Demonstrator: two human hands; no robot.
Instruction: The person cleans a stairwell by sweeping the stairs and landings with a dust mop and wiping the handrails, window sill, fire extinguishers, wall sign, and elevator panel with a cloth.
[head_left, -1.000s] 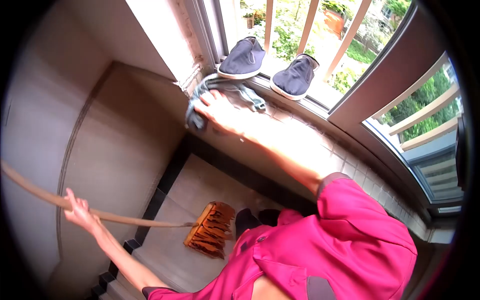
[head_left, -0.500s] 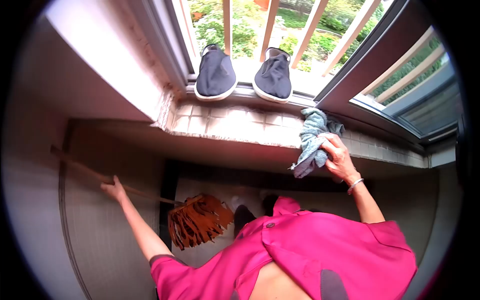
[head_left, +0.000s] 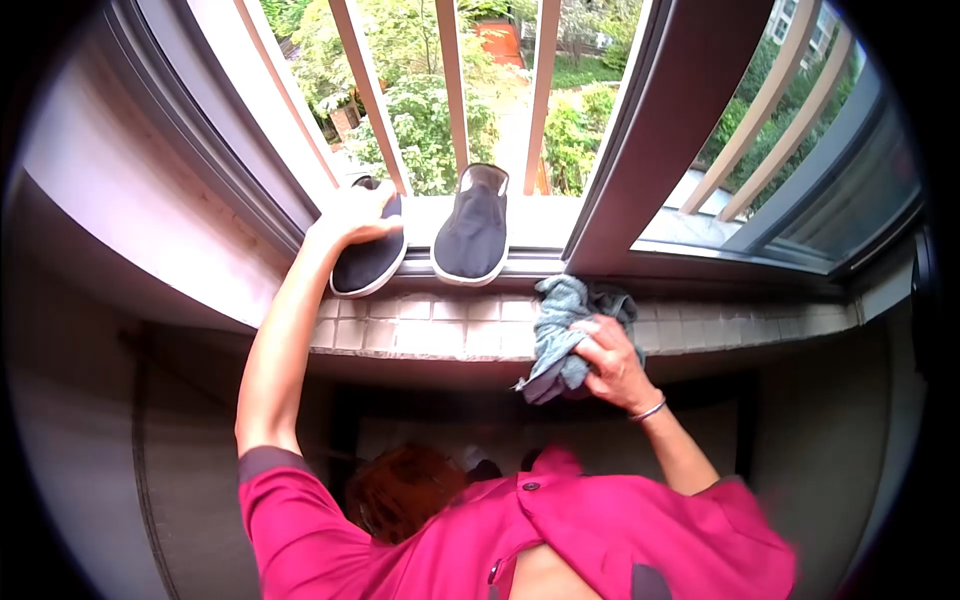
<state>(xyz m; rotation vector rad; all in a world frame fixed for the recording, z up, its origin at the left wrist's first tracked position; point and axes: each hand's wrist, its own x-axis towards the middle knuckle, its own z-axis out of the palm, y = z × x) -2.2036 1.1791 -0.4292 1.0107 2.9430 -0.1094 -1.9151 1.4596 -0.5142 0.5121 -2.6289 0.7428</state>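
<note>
Beige-tiled ledge [head_left: 450, 335] ahead: I have one left hand [head_left: 357, 214] clamped on one of two dark fabric shoes [head_left: 472, 228], and one right hand [head_left: 612, 368] gripping one grey-green cloth [head_left: 563, 335] on the right.

Two shoes [head_left: 472, 232] stand side by side on the window track [head_left: 532, 262], behind the tiled ledge [head_left: 437, 326]; a cloth [head_left: 572, 335] lies right of them.

Crumpled blue-grey rag [head_left: 560, 325] in right grip [head_left: 606, 360]: rough, matt cloth. Dark slip-on shoe [head_left: 364, 264] under left grip [head_left: 358, 215]: matt fabric upper, smooth pale sole. Square pale tiles [head_left: 435, 336] between grips: smooth, slight gloss. Brown window frame [head_left: 640, 140] beyond right grip: smooth, metal-looking. Silvery bracelet [head_left: 649, 410] behind right grip: shiny metal.
</note>
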